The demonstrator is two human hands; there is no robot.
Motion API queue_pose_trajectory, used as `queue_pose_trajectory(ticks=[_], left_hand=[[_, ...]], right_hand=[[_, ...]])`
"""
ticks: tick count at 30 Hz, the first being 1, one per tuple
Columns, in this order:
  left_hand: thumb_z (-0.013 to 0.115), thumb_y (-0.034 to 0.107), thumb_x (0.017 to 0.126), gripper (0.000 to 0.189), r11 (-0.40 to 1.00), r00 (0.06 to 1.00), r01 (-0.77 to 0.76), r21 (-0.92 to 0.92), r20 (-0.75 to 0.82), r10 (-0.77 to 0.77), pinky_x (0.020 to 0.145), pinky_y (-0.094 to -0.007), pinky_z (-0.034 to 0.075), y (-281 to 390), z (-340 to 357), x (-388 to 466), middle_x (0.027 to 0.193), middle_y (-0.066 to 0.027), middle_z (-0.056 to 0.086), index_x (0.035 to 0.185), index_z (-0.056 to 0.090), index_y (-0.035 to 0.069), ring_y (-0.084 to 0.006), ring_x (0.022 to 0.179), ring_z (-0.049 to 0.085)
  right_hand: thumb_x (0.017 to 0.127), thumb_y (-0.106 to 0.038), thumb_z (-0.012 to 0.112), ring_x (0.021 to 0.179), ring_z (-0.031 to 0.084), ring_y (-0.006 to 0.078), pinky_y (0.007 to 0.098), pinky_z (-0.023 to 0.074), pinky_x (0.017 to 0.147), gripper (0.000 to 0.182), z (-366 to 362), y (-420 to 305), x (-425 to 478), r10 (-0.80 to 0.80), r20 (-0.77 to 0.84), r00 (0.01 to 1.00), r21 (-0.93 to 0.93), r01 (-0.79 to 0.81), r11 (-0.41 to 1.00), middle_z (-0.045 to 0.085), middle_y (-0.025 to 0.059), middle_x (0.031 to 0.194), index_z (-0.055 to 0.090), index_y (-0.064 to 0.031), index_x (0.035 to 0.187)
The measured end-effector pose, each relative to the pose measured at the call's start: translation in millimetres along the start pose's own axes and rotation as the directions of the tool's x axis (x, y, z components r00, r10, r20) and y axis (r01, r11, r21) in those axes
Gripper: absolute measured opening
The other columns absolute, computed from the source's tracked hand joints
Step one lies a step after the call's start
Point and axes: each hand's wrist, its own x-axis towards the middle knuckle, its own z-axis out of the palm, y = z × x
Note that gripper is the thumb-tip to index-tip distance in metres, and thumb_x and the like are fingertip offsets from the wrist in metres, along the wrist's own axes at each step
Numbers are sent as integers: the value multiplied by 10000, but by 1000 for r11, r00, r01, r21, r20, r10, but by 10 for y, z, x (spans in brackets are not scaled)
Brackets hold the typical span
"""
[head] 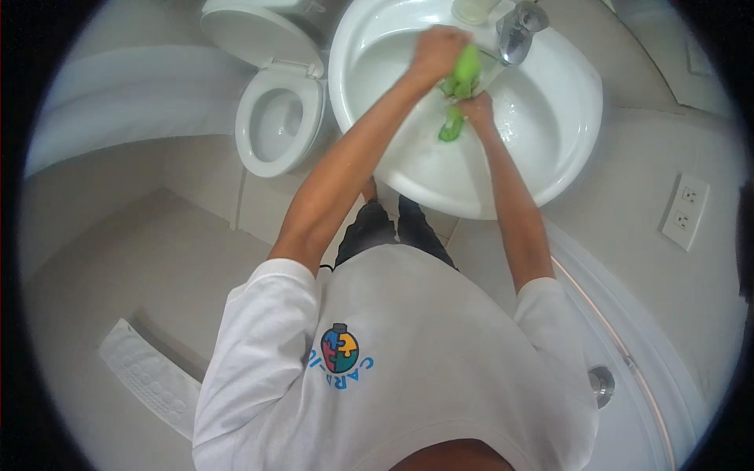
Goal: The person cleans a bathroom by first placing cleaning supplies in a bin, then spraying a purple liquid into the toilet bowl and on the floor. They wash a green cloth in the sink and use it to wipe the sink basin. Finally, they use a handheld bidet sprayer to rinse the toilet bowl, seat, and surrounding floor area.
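Observation:
A bright green cloth [465, 69] is bunched between my two hands over the white washbasin [412, 168]. My left hand [440, 54] grips its upper part, near the back of the bowl. Lower down, my right hand [478, 110] closes around the cloth, and a loose end hangs beneath it toward the bowl. The chrome faucet [517, 35] rises just to the right of my left hand. Water splashes in the right side of the bowl. My fingers are partly hidden by the cloth and blurred.
A white toilet [247, 132] with its lid raised stands left of the basin. A pale container [473, 9] sits beside the faucet. The right wall carries a power outlet [685, 212]. A white embossed mat [150, 377] lies at lower left.

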Motion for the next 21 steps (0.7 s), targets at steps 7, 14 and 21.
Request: queue_pose_trajectory(ticks=[7, 14, 21], left_hand=[[537, 553, 736, 769, 848, 857, 505, 160, 21, -515, 855, -400, 407, -663, 109, -307, 1284, -166, 357, 1270, 339, 36, -337, 1034, 482], [579, 525, 723, 611, 267, 704, 709, -653, 633, -322, 710, -433, 474, -668, 659, -39, 1062, -116, 541, 1145, 477, 95, -254, 936, 550], [631, 226, 701, 306, 954, 944, 229, -192, 284, -169, 608, -301, 486, -669, 788, 46, 812, -118, 600, 905, 584, 3, -203, 763, 591]], right_hand=[[607, -161, 625, 754, 584, 315, 366, 466, 674, 300, -426, -477, 35, -358, 102, 928, -378, 369, 849, 608, 159, 813, 607, -87, 897], [591, 31, 599, 868, 537, 160, 295, 427, 773, 369, -580, -388, -265, -168, 139, 976, 500, 78, 863, 576, 72, 883, 574, -41, 952], [636, 79, 630, 1116, 416, 230, 416, 380, 939, 587, -562, -111, -457, -247, 418, 874, 905, -378, 195, 465, 77, 1123, 393, -19, 1164]])
